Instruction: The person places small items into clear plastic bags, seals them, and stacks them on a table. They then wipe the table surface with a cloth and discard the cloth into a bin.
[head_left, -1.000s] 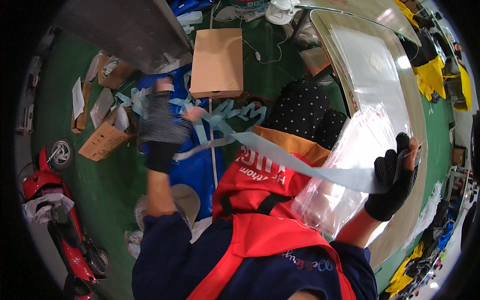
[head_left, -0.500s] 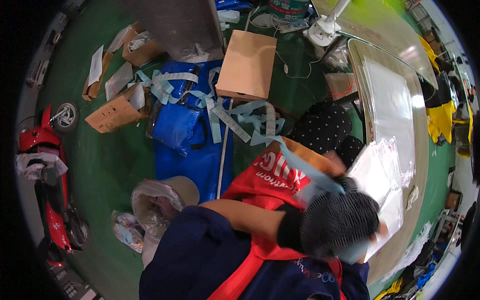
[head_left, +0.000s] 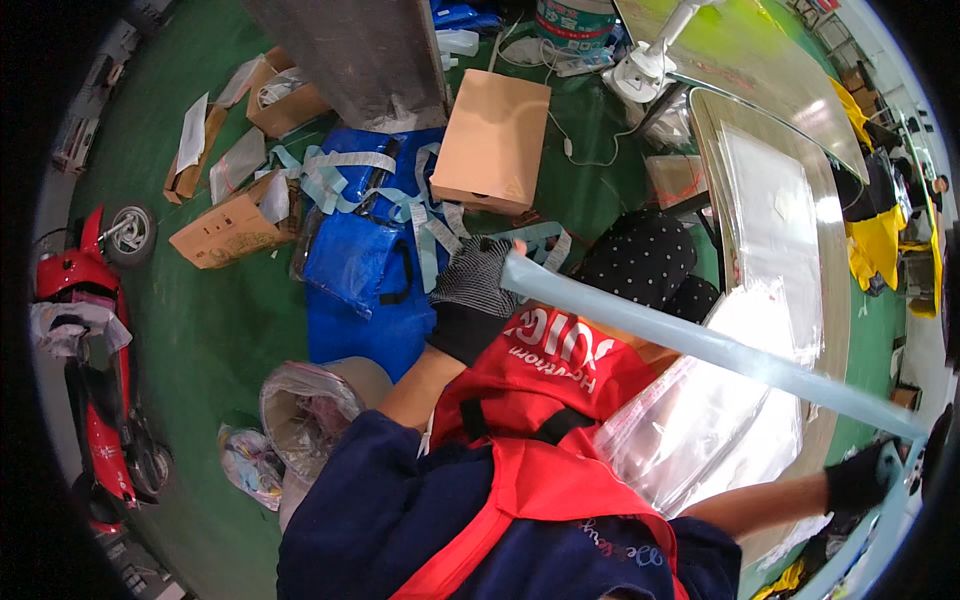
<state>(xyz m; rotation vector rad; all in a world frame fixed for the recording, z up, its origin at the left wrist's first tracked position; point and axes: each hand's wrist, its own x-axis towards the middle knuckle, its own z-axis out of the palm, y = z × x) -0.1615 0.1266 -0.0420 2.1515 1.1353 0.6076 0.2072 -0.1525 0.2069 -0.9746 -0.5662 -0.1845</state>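
A long pale blue strip (head_left: pixel 700 342) stretches from my left hand to my right hand, slanting down to the right across my lap. My left hand (head_left: pixel 474 284), in a black-and-grey striped glove, grips one end above the blue bundle. Far out at the lower right, my right hand (head_left: pixel 862 476) wears a dark glove and holds the strip, which loops on downward past it. Beneath the strip, clear plastic bags (head_left: pixel 705 430) lie over my red apron (head_left: pixel 575 360) and the table edge. Coiled light blue strips with white printed labels (head_left: pixel 350 155) are spread over the blue bundle (head_left: pixel 350 260).
A closed cardboard box (head_left: pixel 492 135) stands ahead, by a grey pillar (head_left: pixel 350 60). The table (head_left: pixel 835 270) on the right bears flat clear bags (head_left: pixel 775 200). A lined bin (head_left: pixel 310 400) is at my left; open cartons (head_left: pixel 230 225) and a red scooter (head_left: pixel 110 380) stand farther left.
My left hand has moved from over my lap out to the left and forward. My right hand has gone far right, and the strip is now drawn out between them.
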